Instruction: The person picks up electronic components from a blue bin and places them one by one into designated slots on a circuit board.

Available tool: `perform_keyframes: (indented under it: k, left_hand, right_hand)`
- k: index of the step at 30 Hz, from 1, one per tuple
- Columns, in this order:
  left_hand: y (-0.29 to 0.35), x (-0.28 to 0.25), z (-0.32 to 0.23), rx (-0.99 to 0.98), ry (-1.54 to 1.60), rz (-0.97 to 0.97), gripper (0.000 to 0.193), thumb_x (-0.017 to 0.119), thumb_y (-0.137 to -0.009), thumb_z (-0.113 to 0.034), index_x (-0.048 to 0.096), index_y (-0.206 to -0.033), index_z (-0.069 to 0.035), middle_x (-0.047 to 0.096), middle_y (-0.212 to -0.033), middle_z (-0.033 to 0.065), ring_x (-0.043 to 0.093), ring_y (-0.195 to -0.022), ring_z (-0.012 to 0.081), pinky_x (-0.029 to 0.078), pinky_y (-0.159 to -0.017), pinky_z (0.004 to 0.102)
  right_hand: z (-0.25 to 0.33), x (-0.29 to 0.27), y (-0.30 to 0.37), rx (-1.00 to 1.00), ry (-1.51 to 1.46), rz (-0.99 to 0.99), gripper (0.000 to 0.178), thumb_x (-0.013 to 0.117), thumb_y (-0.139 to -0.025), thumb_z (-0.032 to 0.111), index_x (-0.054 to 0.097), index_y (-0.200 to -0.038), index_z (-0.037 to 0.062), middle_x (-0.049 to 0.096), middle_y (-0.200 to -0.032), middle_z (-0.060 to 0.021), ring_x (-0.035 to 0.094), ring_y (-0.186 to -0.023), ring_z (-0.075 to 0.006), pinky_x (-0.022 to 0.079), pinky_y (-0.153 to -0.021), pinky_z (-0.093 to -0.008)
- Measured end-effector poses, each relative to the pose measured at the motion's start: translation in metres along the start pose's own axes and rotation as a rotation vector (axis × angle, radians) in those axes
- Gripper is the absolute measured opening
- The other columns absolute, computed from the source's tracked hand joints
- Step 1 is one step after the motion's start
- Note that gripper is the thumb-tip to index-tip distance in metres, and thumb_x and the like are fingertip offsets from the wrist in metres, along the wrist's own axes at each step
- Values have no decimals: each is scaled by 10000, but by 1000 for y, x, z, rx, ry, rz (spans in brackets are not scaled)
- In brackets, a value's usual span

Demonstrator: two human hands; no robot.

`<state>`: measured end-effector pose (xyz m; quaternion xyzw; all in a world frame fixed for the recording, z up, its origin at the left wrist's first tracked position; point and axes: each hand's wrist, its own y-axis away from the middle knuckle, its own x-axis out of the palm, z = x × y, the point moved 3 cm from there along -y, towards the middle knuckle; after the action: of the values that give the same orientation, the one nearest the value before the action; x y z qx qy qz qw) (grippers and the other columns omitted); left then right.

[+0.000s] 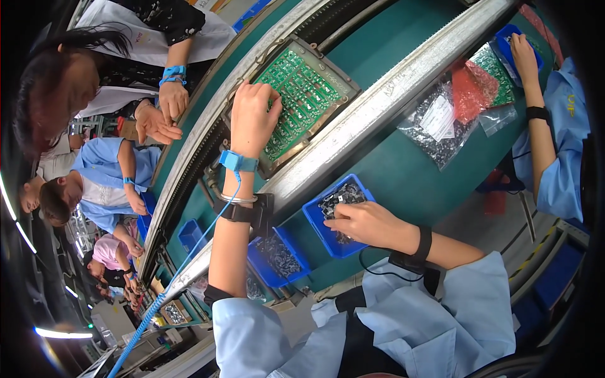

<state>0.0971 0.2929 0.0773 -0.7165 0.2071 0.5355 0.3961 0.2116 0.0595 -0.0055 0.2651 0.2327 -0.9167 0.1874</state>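
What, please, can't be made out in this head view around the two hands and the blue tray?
- Left hand: covers part of the green circuit board; parts beneath hidden.
- Right hand: fingertips dip into the blue tray, any grip hidden.
- Small dark parts: too small to identify.

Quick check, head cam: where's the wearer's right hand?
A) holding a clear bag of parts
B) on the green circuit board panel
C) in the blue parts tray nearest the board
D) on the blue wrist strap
C: the right hand reaches into the blue parts tray of small dark components, while the left hand rests on the green circuit board panel.
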Motion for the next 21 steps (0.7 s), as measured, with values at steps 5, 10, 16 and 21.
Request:
perform_keyframes:
  k: [5,10,16,21]
  left_hand:
    - [-2,-1,-5,39,-113,39,90,657,-797,-44,572,-796,-15,632,-790,127,606,-814,348,429,-1019,508]
    - [-3,0,-9,-11,-148,28,97,656,-796,-46,564,-784,-18,623,-775,132,603,-793,345,426,-1025,513]
    - [-4,1,-12,10,-142,85,60,648,-802,-42,592,-792,-22,623,-773,134,603,-831,335,411,-1041,512]
    - [-2,-2,-13,7,-20,123,23,625,-809,-28,614,-829,-31,631,-802,141,600,-897,332,395,-1046,507]
  right_hand:
    - [1,1,-3,-57,72,-60,261,652,-788,75,664,-1043,23,581,-868,-78,619,-847,-222,531,-731,-328]
    - [0,1,-2,-32,38,-23,431,663,-734,58,634,-1160,-2,583,-890,-81,604,-924,-233,520,-801,-327]
    - [-3,-2,1,-35,-52,-15,410,658,-792,62,614,-1195,-1,598,-897,-91,615,-884,-250,528,-779,-340]
    - [-1,-17,1,96,-284,-41,319,640,-867,73,628,-1178,6,617,-909,-104,628,-830,-262,530,-731,-356]
